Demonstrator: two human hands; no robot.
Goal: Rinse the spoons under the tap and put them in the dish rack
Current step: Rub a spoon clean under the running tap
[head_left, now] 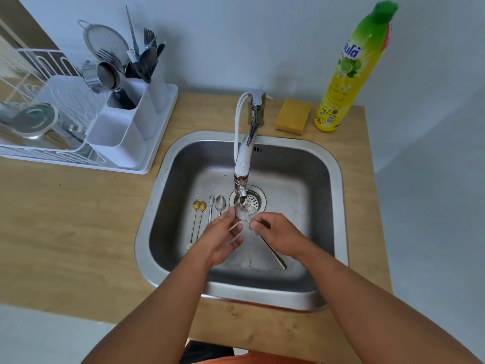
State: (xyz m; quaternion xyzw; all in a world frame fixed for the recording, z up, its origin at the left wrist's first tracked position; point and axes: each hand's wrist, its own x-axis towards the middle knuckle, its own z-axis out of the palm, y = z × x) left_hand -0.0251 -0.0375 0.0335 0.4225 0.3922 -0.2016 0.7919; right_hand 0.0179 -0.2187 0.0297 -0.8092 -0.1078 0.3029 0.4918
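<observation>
My right hand (277,235) pinches the neck of a silver spoon (241,212); its bowl sits right under the tap spout (242,197) and its handle runs down to the right. My left hand (223,239) has its fingers spread, the thumb touching the spoon's bowl. Left of the drain, several more spoons lie on the sink floor (288,195): two gold-bowled ones (199,206) and two silver ones (216,203). The white dish rack (86,153) stands on the counter at the left, with a white cutlery holder (126,122) full of forks and spoons.
A yellow sponge (292,116) and a tall green-yellow dish-soap bottle (349,69) stand behind the sink at the right. A strainer, a steel cup and a lid sit in the rack. The wooden counter (78,219) surrounds the sink.
</observation>
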